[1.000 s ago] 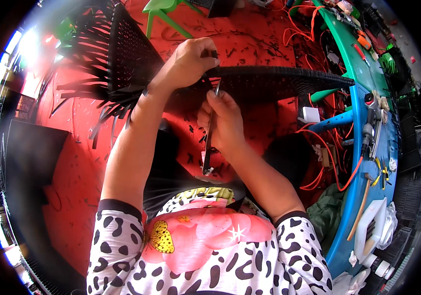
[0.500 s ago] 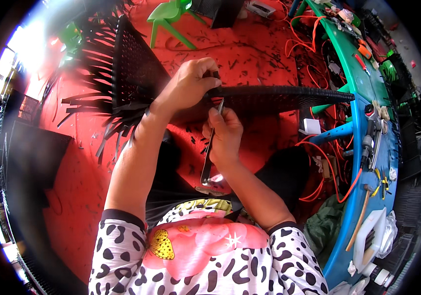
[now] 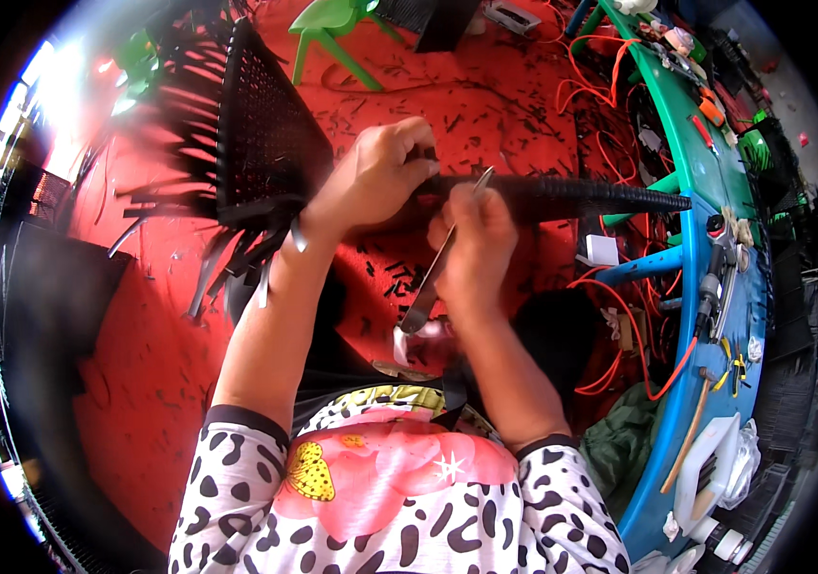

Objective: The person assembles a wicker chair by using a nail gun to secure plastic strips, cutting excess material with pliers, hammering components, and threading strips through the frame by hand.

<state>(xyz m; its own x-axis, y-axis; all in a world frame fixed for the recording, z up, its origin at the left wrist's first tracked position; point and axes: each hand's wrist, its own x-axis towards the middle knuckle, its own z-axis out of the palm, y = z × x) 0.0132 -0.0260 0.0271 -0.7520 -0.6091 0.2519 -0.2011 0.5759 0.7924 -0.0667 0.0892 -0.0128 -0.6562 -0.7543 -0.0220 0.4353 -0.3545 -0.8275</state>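
Observation:
A black woven panel stretches out before me, its thick rim running right to the blue table. Its other part rises at the left as a woven side, with loose black strips fanning out from it. My left hand is closed in a pinch on the rim near the corner; its fingertips partly hide what they grip. Just right of it, my right hand is wrapped round a slim flat metal tool. The narrow tip sticks up above the fist, over the rim, and the wider dark end points down towards my lap.
Along the right runs a blue table joined by a green table, bearing a power tool, a hammer and pliers. Orange hoses hang below. A green chair stands beyond, on a red floor strewn with black scraps.
My right hand has moved right and slightly up with the metal tool, whose tip has come away from beside my left fingers. My left hand keeps its pinch on the rim.

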